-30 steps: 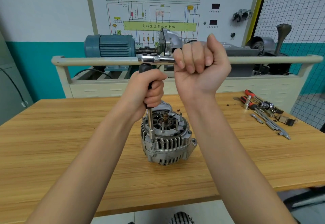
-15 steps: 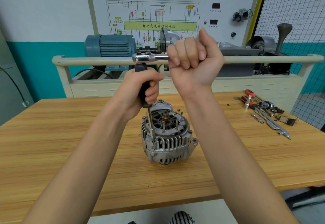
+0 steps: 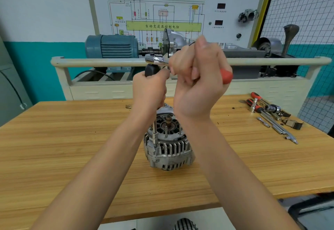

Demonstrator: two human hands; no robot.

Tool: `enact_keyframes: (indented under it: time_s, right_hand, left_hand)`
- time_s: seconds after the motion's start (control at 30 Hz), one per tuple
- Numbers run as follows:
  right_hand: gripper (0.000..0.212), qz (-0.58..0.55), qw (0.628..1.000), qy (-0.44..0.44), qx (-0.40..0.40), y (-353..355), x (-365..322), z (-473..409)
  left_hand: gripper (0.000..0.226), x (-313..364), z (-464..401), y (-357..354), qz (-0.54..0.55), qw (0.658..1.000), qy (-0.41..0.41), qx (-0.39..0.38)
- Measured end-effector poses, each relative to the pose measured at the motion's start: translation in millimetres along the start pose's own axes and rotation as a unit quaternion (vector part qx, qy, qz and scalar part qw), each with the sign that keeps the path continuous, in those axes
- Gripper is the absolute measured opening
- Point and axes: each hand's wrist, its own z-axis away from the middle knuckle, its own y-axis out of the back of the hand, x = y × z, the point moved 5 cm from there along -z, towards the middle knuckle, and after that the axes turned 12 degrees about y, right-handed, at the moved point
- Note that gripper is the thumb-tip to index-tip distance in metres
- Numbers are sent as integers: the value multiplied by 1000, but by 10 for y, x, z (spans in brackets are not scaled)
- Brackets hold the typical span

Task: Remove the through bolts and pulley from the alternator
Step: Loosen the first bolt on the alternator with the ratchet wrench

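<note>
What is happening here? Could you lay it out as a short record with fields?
Activity: loosening a through bolt on the alternator with a ratchet wrench
Left hand: grips the black extension handle, steadying it upright
Right hand: grips the red-ended ratchet handle
Extension shaft: runs down to the alternator's left edge
Alternator: stands on the wooden table, shaft end up
Spare tools: lie at the table's right
Behind: blue motor, wiring diagram board

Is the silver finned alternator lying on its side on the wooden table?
No, the silver finned alternator stands upright on the wooden table, its shaft end pointing up.
</note>
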Motion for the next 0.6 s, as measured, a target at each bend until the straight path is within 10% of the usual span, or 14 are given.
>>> enact_keyframes:
  time_s: [0.2, 0.47, 0.6]
  right_hand:
    - [51, -96, 992, -79, -6, 93, 77, -133]
    - [48, -296, 900, -262, 183, 394, 391, -218]
    - [46, -241, 932, -214, 168, 378, 278, -182]
  left_hand:
    - [41, 15, 2, 41, -22, 996, 18, -83]
    - [39, 120, 56, -49, 5, 960, 26, -280]
    - [51, 96, 16, -47, -15, 977, 34, -208]
